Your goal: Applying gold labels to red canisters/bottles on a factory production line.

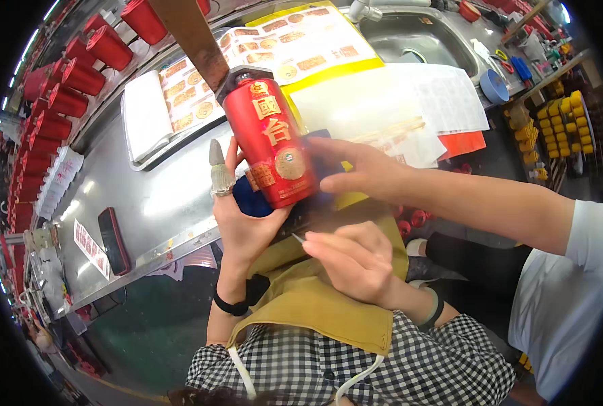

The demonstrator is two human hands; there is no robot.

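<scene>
A red bottle (264, 125) with gold lettering and a round gold emblem leans in front of me, its dark neck against a brown upright post (189, 44). My left hand (240, 220) grips its lower part, and a pale wrap covers one finger. Under the bottle shows something dark blue (249, 199), partly hidden. My right hand (355, 260) is pinched around a thin pointed tool (298, 237), its tip just below the bottle's base and apart from it. From the right, another person's hand (359, 166) reaches to the bottle's right side; its fingertips are blurred, so contact is unclear.
Open albums (301, 44) of printed pictures and white sheets (443, 101) cover the metal table (145, 203). A phone (114, 240) and printed strip (91, 249) lie left. Rows of red bottles (81, 74) stand far left. A sink (410, 40) and blue bowl (494, 86) are back right.
</scene>
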